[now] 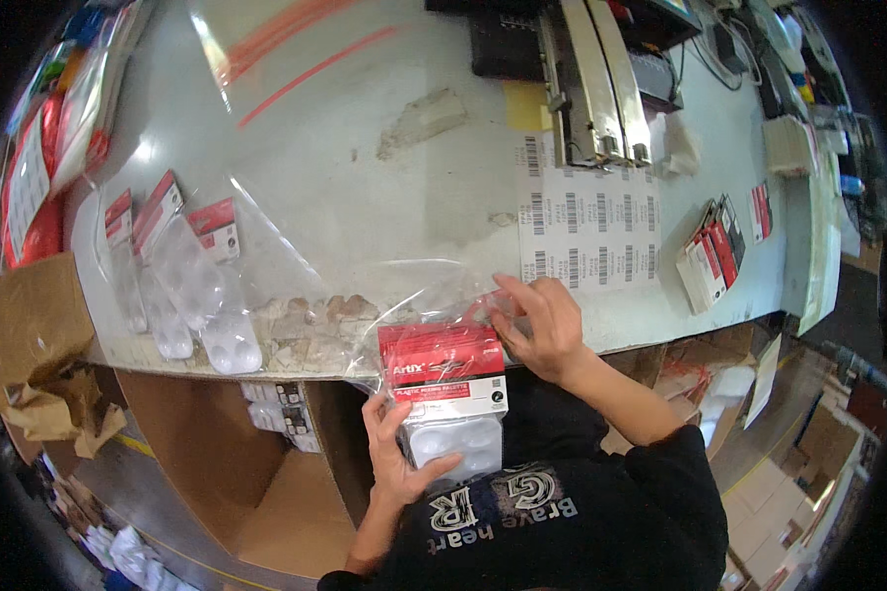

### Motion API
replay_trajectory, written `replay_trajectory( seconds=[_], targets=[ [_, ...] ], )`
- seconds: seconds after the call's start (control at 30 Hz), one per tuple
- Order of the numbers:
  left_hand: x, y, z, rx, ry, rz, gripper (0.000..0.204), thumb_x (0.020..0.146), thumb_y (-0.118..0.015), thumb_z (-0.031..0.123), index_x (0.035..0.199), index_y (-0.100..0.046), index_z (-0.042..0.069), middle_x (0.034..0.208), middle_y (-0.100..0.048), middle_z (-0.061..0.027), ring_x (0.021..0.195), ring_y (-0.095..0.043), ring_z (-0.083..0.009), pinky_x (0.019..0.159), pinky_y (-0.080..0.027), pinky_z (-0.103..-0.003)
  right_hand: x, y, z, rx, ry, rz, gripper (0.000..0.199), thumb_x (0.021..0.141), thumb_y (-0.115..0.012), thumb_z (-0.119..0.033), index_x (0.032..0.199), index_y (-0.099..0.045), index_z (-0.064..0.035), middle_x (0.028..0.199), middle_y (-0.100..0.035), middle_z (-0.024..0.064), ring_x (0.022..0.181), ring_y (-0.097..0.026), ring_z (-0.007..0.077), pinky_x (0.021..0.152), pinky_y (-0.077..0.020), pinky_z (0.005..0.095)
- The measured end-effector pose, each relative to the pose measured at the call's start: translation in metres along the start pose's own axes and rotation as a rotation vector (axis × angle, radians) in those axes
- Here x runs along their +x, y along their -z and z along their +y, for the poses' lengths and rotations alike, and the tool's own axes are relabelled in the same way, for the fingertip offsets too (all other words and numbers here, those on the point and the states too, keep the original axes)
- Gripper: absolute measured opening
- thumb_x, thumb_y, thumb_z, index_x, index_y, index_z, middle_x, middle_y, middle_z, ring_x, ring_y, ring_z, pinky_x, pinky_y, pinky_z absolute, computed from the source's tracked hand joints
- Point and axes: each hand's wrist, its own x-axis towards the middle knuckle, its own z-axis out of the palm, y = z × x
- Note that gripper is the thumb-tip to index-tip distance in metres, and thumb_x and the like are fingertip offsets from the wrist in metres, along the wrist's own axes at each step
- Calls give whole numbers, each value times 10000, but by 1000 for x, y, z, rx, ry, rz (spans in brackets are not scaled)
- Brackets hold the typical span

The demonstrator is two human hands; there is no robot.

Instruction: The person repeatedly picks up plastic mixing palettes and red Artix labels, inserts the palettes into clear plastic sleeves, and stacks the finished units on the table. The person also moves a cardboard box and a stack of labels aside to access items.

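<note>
Close to my body, my left hand point(396, 463) grips a stack of plastic mixing palettes point(453, 441) with red and white header cards, its thumb lying over the white wells. A clear plastic bag point(419, 281) spreads around the top of the stack. The fingers of my right hand point(544, 330) are closed on the bag's edge, just right of the red cards. Several more carded palettes point(192, 276) lie in a loose group on the left of the table, beside other clear film.
Barcode label sheets point(591, 231) lie beneath a metal device point(596, 89) at the back right. A pile of red and white cards point(712, 258) rests at the right. Below the table's front edge stands a cardboard box point(296, 512); brown paper point(54, 409) is at the left.
</note>
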Motion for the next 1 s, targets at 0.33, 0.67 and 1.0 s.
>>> replay_trajectory(
  seconds=[0.33, 0.67, 1.0],
  targets=[
    [-34, -4, -42, -168, -8, 73, 926, 614, -859, 298, 1330, -292, 149, 1362, -266, -212, 1250, -352, -338, 1023, -319, -481, -46, -15, -19, 199, 18, 54, 433, 686, -738, -25, 1062, -526, -55, 890, -588, 87, 745, -585, 221, 586, -441, 313],
    [-33, -7, -52, -340, -112, 89, 946, 656, -841, 321, 1352, -211, 202, 1396, -209, -209, 1262, -327, -342, 1015, -338, -498, -9, -8, -6, 237, -117, -29, 236, 709, -680, 15, 939, -638, -25, 886, -619, 102, 760, -615, 251, 621, -520, 320],
    [-53, -16, -43, -565, 163, 98, 1065, 659, -790, 397, 1463, -108, 253, 1468, -234, -166, 1291, -340, -349, 1048, -331, -510, -45, 1, -39, 386, -366, -287, 169, 702, -682, 8, 840, -590, -28, 827, -554, 86, 658, -602, 246, 545, -496, 314]
  ],
)
